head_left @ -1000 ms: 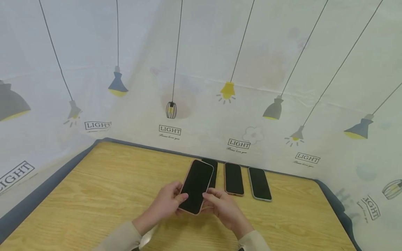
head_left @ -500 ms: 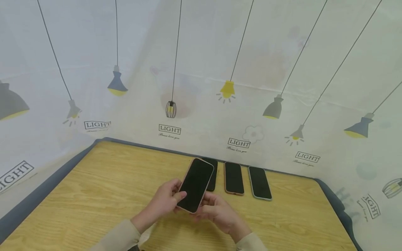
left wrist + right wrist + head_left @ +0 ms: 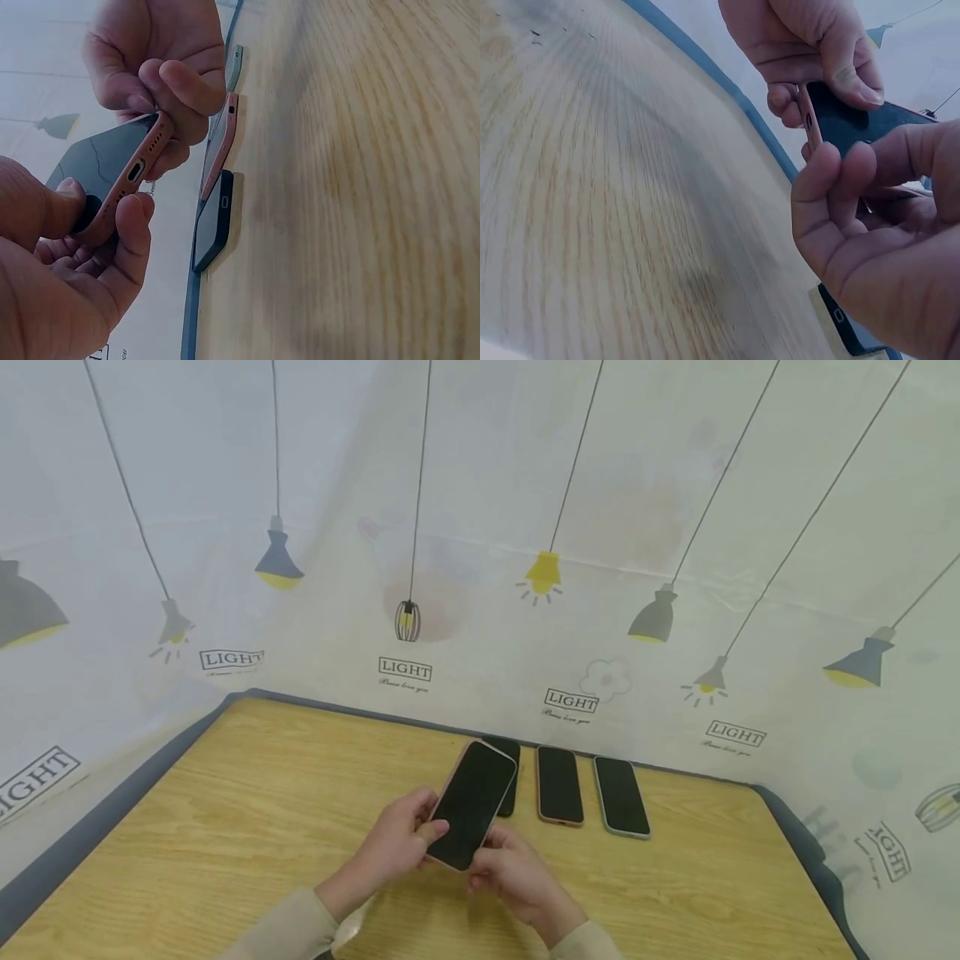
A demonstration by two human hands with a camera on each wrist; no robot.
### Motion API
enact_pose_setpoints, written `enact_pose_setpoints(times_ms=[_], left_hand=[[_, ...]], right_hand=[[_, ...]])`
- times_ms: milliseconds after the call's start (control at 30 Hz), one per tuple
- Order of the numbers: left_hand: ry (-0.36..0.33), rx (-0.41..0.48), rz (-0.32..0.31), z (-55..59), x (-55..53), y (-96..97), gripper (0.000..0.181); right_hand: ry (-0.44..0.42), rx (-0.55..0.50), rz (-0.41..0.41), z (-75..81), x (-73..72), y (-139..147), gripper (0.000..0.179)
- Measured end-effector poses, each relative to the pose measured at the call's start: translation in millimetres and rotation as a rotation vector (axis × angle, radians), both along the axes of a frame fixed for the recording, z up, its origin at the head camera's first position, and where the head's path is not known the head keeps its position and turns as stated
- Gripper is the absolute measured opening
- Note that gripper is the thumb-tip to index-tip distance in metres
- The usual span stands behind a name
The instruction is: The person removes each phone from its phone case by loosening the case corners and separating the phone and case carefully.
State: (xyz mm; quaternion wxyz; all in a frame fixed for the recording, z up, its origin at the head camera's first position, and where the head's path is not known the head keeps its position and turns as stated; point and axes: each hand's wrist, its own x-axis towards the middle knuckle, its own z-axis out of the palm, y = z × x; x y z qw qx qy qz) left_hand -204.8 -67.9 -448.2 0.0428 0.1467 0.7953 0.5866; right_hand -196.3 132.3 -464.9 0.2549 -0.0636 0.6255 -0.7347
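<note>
A phone in a pink case is held up over the table, dark screen facing up and tilted toward the right. My left hand grips its lower left side, thumb on the screen and fingers behind. At the opposite lower corner, my right hand pinches the case's edge between thumb and curled fingers. The left wrist view shows the bottom edge, with its charging port and speaker holes, between the two hands. Behind the held phone lies a black phone, partly covered by it in the head view.
Right of the black phone lie a phone in a pink case and one in a pale green case, in a row near the far edge. The wooden table has a grey-blue border and meets a lamp-printed cloth behind.
My right thumb has come off the screen's side and slid down to the lower corner. The held phone has shifted slightly right and leans more that way; my left hand keeps its grip.
</note>
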Motion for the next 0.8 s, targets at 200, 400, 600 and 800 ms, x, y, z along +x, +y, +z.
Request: enact_pose_setpoints(times_ms=[200,400,600,800], left_hand=[[-0.01,-0.01,0.0,2.9,-0.1,0.3,0.005],[-0.013,-0.029,-0.009,6.2,-1.8,-0.6,0.006],[-0.053,0.003,-0.044,8.2,-4.0,-4.6,0.003],[-0.136,0.067,-0.081,12.7,-5.4,-10.2,0.008]], right_hand=[[-0.014,-0.006,-0.029,0.0,-0.2,-2.1,0.042],[-0.028,-0.02,-0.016,1.1,-0.7,0.7,0.037],[-0.023,-0.039,0.012,3.3,-0.5,2.3,0.03],[0.007,-0.079,0.075,4.7,-1.6,5.9,0.032]])
